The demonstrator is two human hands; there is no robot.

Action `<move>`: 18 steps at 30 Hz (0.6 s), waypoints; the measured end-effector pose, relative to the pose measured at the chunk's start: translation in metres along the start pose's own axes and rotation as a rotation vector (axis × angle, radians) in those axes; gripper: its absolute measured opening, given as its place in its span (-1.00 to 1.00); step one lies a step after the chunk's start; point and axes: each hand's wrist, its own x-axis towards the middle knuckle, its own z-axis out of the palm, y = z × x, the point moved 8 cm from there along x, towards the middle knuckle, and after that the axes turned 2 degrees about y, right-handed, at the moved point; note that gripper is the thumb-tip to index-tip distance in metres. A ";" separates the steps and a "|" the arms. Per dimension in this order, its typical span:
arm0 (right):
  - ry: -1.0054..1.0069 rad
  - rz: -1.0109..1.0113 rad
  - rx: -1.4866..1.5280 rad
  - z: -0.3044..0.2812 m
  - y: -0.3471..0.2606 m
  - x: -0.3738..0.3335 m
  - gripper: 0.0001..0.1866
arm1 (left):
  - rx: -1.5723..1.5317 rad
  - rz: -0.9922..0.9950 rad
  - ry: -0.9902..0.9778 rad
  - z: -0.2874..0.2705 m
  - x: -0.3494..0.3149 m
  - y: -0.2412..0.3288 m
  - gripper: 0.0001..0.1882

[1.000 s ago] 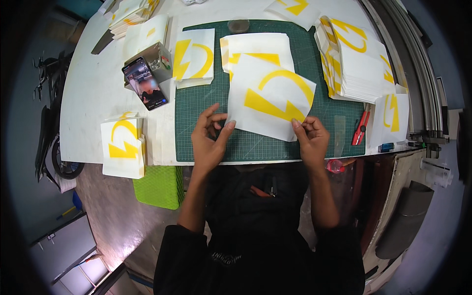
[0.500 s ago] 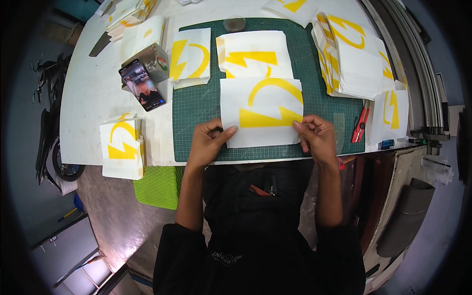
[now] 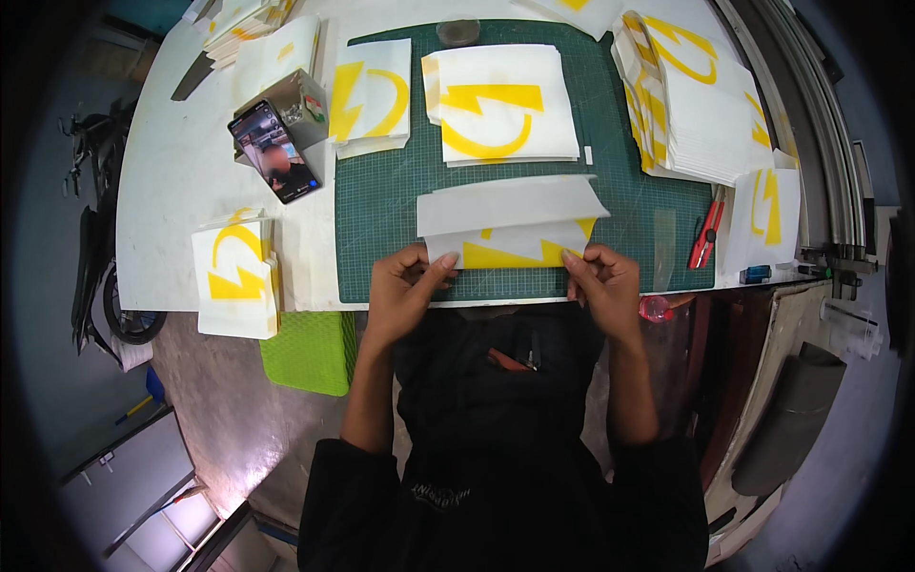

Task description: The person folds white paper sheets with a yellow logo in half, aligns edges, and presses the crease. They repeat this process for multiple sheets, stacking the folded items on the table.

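Observation:
A white sheet with a yellow lightning-bolt print [image 3: 510, 255] is held low over the front of the green cutting mat [image 3: 381, 238]. Its upper part bends over toward me as a plain whitish flap, hiding most of the print. My left hand [image 3: 408, 291] pinches the lower left corner between thumb and fingers. At the lower right corner, my right hand [image 3: 606, 289] grips the same way. Just beyond the sheet lies a stack of similar printed sheets [image 3: 553, 124], yellow design facing up. To its left is another printed stack [image 3: 372, 119].
A phone [image 3: 276, 162] leans on a small box [image 3: 307, 105] at left. One printed stack [image 3: 233, 276] overhangs the table's front-left edge. A thick stack [image 3: 696, 124] stands at right, near a red cutter [image 3: 705, 234]. A round clear dish [image 3: 457, 34] sits at the mat's far edge.
The sheet has come down toward me, and its top has bent forward over the print. Both hands have lowered slightly with it, uncovering the stack behind.

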 end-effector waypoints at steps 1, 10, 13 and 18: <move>0.016 0.042 -0.015 -0.001 0.003 0.001 -0.86 | 0.026 -0.045 0.014 -0.001 0.001 -0.003 -0.83; 0.323 -0.151 -0.077 0.007 -0.015 0.009 -0.69 | 0.287 0.159 0.329 0.001 0.008 0.004 -0.64; 0.346 -0.214 -0.206 0.007 -0.012 0.010 -0.67 | 0.507 0.223 0.351 0.004 0.000 0.019 -0.51; 0.480 -0.494 -0.670 0.015 -0.038 -0.014 -0.68 | 0.588 0.298 0.370 0.006 -0.009 0.018 -0.45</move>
